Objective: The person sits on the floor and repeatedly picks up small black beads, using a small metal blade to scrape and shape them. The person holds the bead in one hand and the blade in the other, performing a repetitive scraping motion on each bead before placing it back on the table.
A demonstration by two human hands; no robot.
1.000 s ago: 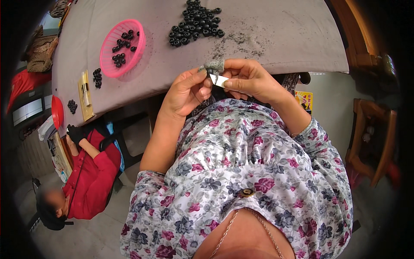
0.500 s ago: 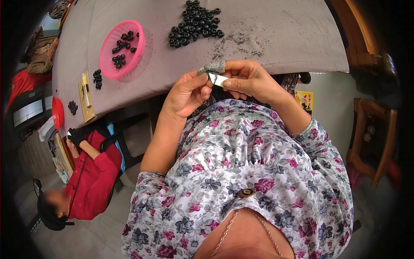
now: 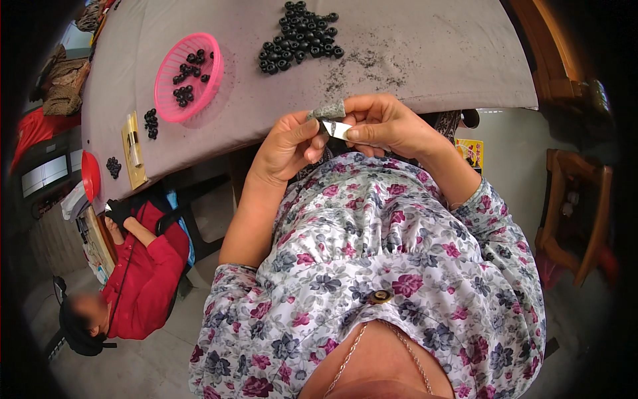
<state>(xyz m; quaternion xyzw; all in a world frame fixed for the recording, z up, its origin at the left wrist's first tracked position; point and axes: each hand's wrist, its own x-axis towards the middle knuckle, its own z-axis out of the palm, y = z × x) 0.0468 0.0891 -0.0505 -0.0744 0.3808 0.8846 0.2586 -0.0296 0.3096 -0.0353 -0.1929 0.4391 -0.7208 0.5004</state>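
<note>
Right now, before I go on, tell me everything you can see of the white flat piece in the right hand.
The white flat piece is small, smooth-looking and pale, with dark marks toward its left end; its material cannot be told. The right hand holds it near the table's near edge, thumb on its right end. It slants, left end higher in the picture, just below a grey speckled wrap. The left hand is close by; whether it touches the piece is unclear.

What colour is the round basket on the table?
The basket is bright pink, best seen in the head view.
</note>
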